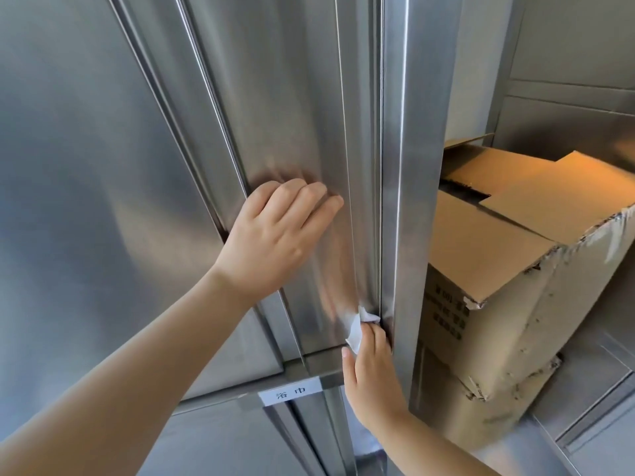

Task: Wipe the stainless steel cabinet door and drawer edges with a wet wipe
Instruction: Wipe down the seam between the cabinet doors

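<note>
The right hand (372,364) pinches a crumpled white wipe (357,326) between thumb and fingers and presses it into the vertical seam at the right edge of the cabinet door (285,108), low on the door, just above its bottom edge. The fingertips are hidden in the seam; the thumb lies along the left side of the wipe. The left hand (275,235) holds nothing: it rests flat on the door face, fingers together and slightly bent, its heel over the recessed channel that separates this door from the wider panel (75,166) to the left. The door is brushed stainless steel with a fine vertical grain and soft reflections of both hands. Immediately right of the seam stands a vertical steel post (409,166), folded to a rounded corner with a bright highlight line. Below the door runs a horizontal steel rail bearing a white label (290,391) with two printed characters. Behind the post, in an open steel compartment, sits a brown cardboard box (508,269) with its top flaps loosely folded, printed text on its side, and torn, white-scuffed corners and edges. The box nearly touches the post; it lies clear of the seam and the wipe.
</note>
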Demonstrator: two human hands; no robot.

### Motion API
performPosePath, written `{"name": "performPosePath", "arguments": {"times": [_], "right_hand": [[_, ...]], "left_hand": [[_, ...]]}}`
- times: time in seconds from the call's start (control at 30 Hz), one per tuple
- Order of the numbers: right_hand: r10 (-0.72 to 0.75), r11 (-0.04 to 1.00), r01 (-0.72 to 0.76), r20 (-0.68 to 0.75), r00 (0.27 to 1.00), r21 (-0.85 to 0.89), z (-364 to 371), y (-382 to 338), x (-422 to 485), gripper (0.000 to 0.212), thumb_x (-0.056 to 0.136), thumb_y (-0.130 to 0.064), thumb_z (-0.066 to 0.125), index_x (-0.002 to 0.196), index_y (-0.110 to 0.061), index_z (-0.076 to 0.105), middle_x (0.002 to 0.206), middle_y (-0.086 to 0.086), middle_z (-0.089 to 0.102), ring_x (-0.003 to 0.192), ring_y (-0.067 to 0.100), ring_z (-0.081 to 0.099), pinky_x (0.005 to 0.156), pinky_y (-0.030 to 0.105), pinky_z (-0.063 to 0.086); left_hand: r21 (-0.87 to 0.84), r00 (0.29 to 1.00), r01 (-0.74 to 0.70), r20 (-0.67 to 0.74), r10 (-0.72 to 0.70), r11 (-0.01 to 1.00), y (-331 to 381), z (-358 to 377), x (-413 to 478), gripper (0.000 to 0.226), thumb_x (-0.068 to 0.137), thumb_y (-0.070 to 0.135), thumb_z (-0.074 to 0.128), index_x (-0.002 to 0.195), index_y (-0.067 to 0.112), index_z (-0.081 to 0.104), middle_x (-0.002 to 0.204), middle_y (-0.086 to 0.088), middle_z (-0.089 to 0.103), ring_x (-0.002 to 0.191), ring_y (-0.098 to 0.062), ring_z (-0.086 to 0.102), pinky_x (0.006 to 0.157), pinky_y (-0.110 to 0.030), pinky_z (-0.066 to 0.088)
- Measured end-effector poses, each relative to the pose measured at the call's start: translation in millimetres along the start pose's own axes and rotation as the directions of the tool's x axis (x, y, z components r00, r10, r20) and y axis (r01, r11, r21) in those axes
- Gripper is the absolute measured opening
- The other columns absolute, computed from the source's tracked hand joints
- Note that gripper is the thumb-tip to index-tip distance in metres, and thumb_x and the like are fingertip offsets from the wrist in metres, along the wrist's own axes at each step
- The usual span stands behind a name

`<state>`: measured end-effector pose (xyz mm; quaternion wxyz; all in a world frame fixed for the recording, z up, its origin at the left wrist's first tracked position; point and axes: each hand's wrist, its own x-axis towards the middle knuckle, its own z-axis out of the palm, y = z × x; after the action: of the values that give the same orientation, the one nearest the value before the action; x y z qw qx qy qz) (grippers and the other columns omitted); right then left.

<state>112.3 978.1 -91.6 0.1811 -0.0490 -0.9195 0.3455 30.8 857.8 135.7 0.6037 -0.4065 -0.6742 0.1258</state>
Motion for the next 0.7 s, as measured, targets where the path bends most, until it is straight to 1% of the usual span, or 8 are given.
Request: {"name": "performPosePath", "arguments": {"times": [0.07, 0.13, 0.23, 0.3, 0.37, 0.43, 0.53, 0.7], "right_hand": [[0.030, 0.997, -0.029, -0.018, 0.999, 0.072, -3.8, -9.6, 1.3, 0.051, 0.101, -0.029, 0.033, 0.147, -0.011, 0.022, 0.146, 0.001, 0.028, 0.136, 0.013, 0.026, 0.109, 0.015, 0.023], [0.017, 0.992, -0.011, -0.050, 0.999, 0.125, -11.7, -22.3, 5.2, 0.051, 0.100, -0.023, 0.036, 0.147, -0.011, 0.022, 0.150, 0.001, 0.026, 0.140, 0.011, 0.021, 0.109, 0.008, 0.013], [-0.032, 0.991, 0.059, -0.208, 0.978, 0.123, -33.9, -50.1, 22.3, 0.052, 0.096, -0.013, 0.044, 0.145, -0.006, 0.028, 0.150, 0.006, 0.028, 0.138, 0.011, 0.018, 0.106, 0.003, 0.002], [-0.091, 0.980, 0.143, -0.325, 0.941, 0.141, -54.6, -76.6, 38.8, 0.055, 0.093, -0.013, 0.046, 0.144, -0.003, 0.030, 0.148, 0.007, 0.028, 0.136, 0.010, 0.019, 0.112, 0.016, 0.013], [-0.145, 0.958, 0.228, -0.394, 0.908, 0.172, -79.3, -104.9, 58.4, 0.059, 0.090, -0.018, 0.043, 0.146, -0.005, 0.028, 0.147, 0.001, 0.022, 0.134, 0.008, 0.019, 0.112, 0.029, 0.024], [-0.204, 0.933, 0.312, -0.447, 0.871, 0.182, -106.5, -131.4, 78.1, 0.061, 0.088, -0.017, 0.041, 0.146, -0.006, 0.027, 0.143, -0.004, 0.021, 0.132, 0.011, 0.024, 0.111, 0.030, 0.027], [-0.263, 0.905, 0.388, -0.487, 0.833, 0.174, -149.6, -168.9, 103.7, 0.061, 0.086, -0.016, 0.037, 0.146, -0.009, 0.028, 0.139, 0.000, 0.026, 0.125, 0.015, 0.030, 0.109, 0.029, 0.031], [-0.346, 0.880, 0.460, -0.506, 0.790, 0.118, -214.8, -224.3, 137.6, 0.058, 0.087, -0.007, 0.040, 0.143, -0.006, 0.029, 0.135, 0.006, 0.029, 0.121, 0.020, 0.027, 0.110, 0.037, 0.028]], "left_hand": [[-0.005, 1.000, 0.002, 0.007, -0.002, 1.000, 0.5, -1.7, 1.4, 0.026, 0.087, 0.008, 0.053, 0.105, 0.017, 0.068, 0.098, -0.003, 0.066, 0.091, -0.021, 0.053, 0.080, -0.034, 0.041], [-0.013, 1.000, 0.001, 0.026, -0.001, 1.000, -0.1, -4.7, 4.6, 0.025, 0.087, 0.008, 0.052, 0.103, 0.017, 0.069, 0.096, -0.002, 0.066, 0.088, -0.022, 0.056, 0.078, -0.034, 0.042], [-0.019, 0.999, -0.003, 0.047, 0.004, 1.000, -7.6, -11.2, 15.1, 0.026, 0.085, 0.006, 0.050, 0.100, 0.015, 0.069, 0.092, -0.002, 0.066, 0.083, -0.023, 0.060, 0.077, -0.033, 0.042], [-0.024, 0.999, 0.004, 0.040, -0.003, 1.000, -18.0, -15.7, 26.2, 0.028, 0.080, 0.006, 0.053, 0.103, 0.014, 0.068, 0.091, -0.002, 0.065, 0.080, -0.024, 0.060, 0.077, -0.034, 0.042], [-0.006, 0.999, 0.032, 0.009, -0.031, 0.999, -31.0, -19.9, 39.5, 0.028, 0.078, 0.007, 0.056, 0.102, 0.014, 0.069, 0.090, -0.002, 0.065, 0.078, -0.024, 0.060, 0.077, -0.034, 0.042], [0.023, 0.996, 0.081, -0.037, -0.080, 0.996, -44.9, -23.6, 54.0, 0.026, 0.078, 0.007, 0.056, 0.100, 0.014, 0.069, 0.091, -0.002, 0.065, 0.081, -0.023, 0.056, 0.078, -0.034, 0.041], [0.067, 0.987, 0.148, -0.079, -0.143, 0.987, -65.9, -29.1, 78.0, 0.026, 0.081, 0.009, 0.053, 0.102, 0.013, 0.067, 0.095, -0.004, 0.064, 0.086, -0.023, 0.048, 0.080, -0.036, 0.040], [0.122, 0.972, 0.206, -0.143, -0.188, 0.971, -95.7, -38.5, 120.0, 0.024, 0.084, 0.012, 0.049, 0.102, 0.010, 0.065, 0.095, -0.006, 0.062, 0.082, -0.026, 0.052, 0.075, -0.034, 0.038]]}}
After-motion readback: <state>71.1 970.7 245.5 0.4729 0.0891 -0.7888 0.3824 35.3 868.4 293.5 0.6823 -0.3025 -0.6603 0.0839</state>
